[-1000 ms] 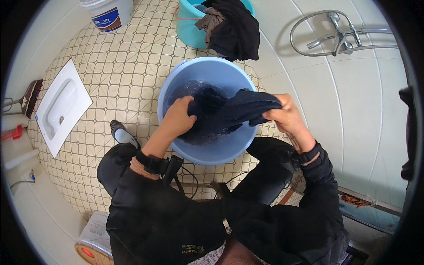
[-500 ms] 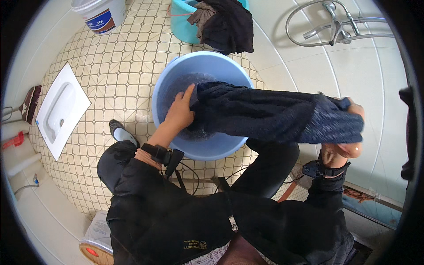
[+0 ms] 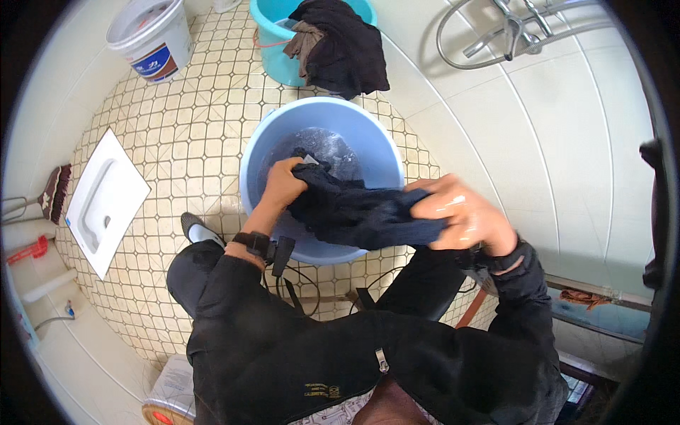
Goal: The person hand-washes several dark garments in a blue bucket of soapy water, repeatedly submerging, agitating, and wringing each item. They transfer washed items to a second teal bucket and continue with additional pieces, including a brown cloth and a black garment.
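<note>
A dark navy knitted garment (image 3: 354,209), looking wet, is stretched across a blue plastic basin (image 3: 393,159) with soapy water (image 3: 322,145) in its bottom. My left hand (image 3: 285,184) is closed on the garment's left end, low inside the basin. My right hand (image 3: 460,216), wet and slightly blurred, is closed around the other end just beyond the basin's right rim. The cloth is bunched between the two hands and covers part of the water. A small pale patch shows on the garment beside my left fingers.
Beyond the basin stands a turquoise bucket (image 3: 273,60) with dark clothes (image 3: 343,53) draped over its side. A white bucket (image 3: 152,42) is at the far left. A squat toilet (image 3: 106,202) lies left, and a shower mixer (image 3: 513,35) is on the right wall.
My right hand has come left toward the basin, so the garment has gone from stretched out to bunched and lower. My left hand has closed on its end. The view has shifted slightly.
</note>
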The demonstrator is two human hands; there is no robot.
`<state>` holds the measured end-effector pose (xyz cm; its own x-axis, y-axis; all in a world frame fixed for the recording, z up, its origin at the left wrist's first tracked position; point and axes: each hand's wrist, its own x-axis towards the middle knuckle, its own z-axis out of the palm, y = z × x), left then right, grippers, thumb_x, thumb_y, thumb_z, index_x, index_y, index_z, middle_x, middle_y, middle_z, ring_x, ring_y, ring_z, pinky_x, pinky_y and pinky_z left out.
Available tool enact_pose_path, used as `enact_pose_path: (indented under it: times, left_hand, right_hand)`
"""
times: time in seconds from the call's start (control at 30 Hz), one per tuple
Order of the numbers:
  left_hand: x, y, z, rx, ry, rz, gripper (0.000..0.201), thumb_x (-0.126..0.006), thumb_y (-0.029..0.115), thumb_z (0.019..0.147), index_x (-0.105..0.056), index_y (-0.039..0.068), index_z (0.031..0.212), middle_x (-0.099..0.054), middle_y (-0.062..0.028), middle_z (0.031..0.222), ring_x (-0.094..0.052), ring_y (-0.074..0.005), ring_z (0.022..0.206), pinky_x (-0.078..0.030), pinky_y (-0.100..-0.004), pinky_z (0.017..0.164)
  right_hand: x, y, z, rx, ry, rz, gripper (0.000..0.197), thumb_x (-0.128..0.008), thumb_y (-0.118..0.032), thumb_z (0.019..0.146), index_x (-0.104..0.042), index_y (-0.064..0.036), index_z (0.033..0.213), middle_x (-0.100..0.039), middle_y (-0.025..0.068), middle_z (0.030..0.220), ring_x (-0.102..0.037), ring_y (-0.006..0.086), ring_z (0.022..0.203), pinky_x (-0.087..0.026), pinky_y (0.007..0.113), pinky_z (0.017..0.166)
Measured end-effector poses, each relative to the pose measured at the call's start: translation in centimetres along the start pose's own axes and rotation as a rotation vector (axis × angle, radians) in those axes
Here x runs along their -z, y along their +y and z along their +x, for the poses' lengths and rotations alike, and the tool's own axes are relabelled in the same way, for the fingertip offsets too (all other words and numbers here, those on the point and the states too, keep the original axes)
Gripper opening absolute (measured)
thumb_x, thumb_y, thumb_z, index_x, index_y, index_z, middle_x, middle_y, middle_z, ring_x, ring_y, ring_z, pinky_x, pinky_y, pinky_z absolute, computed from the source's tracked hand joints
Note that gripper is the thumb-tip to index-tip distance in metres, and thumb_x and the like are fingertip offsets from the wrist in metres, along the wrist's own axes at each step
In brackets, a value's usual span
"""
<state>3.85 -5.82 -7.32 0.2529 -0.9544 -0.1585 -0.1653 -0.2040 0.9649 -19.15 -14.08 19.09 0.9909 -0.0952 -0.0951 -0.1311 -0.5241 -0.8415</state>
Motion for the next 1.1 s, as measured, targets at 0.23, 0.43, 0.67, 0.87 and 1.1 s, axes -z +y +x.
enact_pose_path:
  times: [0.23, 0.43, 0.67, 0.87, 1.1]
  left_hand:
    - [1.1, 6.7, -2.2, -0.257, 0.067, -0.144, 0.016, -0.059, -0.010, 0.066, -0.049, 0.002, 0.071, -0.046, -0.0038, 0.068, -0.046, -0.0152, 0.066, -0.038, -0.0264, 0.062]
    - [2.7, 11.4, -3.7, -0.139, 0.017, -0.605, 0.031, -0.056, -0.020, 0.071, -0.046, 0.009, 0.068, -0.043, 0.0072, 0.069, -0.040, -0.0043, 0.067, -0.033, -0.0197, 0.059]
    - [3.6, 18.4, -4.5, -0.272, -0.123, -0.772, 0.032, -0.061, -0.020, 0.074, -0.046, 0.009, 0.073, -0.048, 0.0045, 0.077, -0.047, -0.0054, 0.071, -0.041, -0.0196, 0.064]
    - [6.2, 21.6, -5.0, -0.426, -0.086, -0.537, 0.031, -0.056, -0.021, 0.071, -0.047, 0.009, 0.072, -0.044, 0.0052, 0.076, -0.041, -0.0057, 0.071, -0.033, -0.0196, 0.066]
    - [7.0, 18.1, -4.1, -0.388, 0.024, -0.209, 0.032, -0.046, -0.021, 0.067, -0.052, 0.008, 0.080, -0.045, 0.0054, 0.084, -0.042, -0.0074, 0.079, -0.033, -0.0178, 0.073]
  right_hand:
    - [-11.7, 9.9, -0.6, -0.545, -0.256, -0.217, 0.044, -0.068, -0.021, 0.080, -0.059, -0.0068, 0.122, -0.064, 0.0215, 0.103, -0.061, 0.0401, 0.101, -0.048, 0.045, 0.086]
    - [-9.9, 15.3, 0.9, -0.687, 0.169, 0.113, 0.076, -0.076, -0.020, 0.077, -0.039, -0.0135, 0.142, -0.057, 0.0188, 0.129, -0.056, 0.0374, 0.116, -0.045, 0.046, 0.098]
    - [-8.8, 17.1, 5.5, -0.297, 0.294, 0.157, 0.099, -0.086, -0.020, 0.067, -0.029, -0.0171, 0.147, -0.050, 0.0179, 0.136, -0.051, 0.0376, 0.123, -0.042, 0.044, 0.103]
    - [-7.4, 14.9, 5.8, -0.526, 0.315, 0.660, 0.068, -0.080, -0.028, 0.076, -0.053, -0.0056, 0.135, -0.056, 0.0164, 0.132, -0.056, 0.0293, 0.119, -0.047, 0.038, 0.095]
    - [-3.0, 7.6, 3.2, -0.125, 0.602, 0.709, 0.028, -0.074, -0.008, 0.080, -0.067, -0.0004, 0.107, -0.067, 0.0019, 0.095, -0.061, 0.0102, 0.087, -0.049, 0.026, 0.078]
